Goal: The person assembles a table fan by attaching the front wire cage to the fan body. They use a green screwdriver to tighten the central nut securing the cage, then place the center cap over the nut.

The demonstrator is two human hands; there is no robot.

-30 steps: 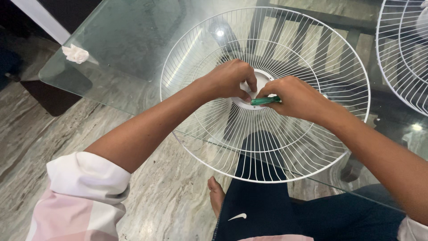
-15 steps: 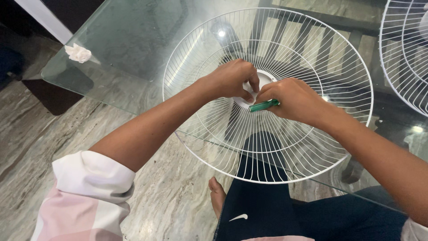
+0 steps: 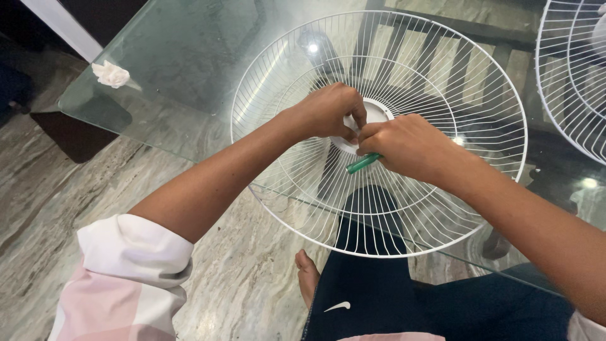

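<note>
1. We take the round white wire fan guard (image 3: 435, 208) as our landmark; it lies on the clear glass table (image 3: 183, 57), its near rim overhanging the table edge above our lap.
2. Our left hand (image 3: 328, 112) sits at the guard's white plastic centre hub (image 3: 377, 112), fingertips pinched on the hub's edge.
3. Our right hand (image 3: 407, 148), just beside the hub, is curled tight around a slim green-handled tool (image 3: 363, 163); its tip is hidden.
4. We judge the guard light and springy, its thin wires easy to bend, so the stiff hub or outer rim gives the safest grip.
5. A crumpled white tissue (image 3: 111, 74) lies well left of the guard; a 2nd white wire guard (image 3: 568, 82) sits right of it. No labels or packages show.
</note>
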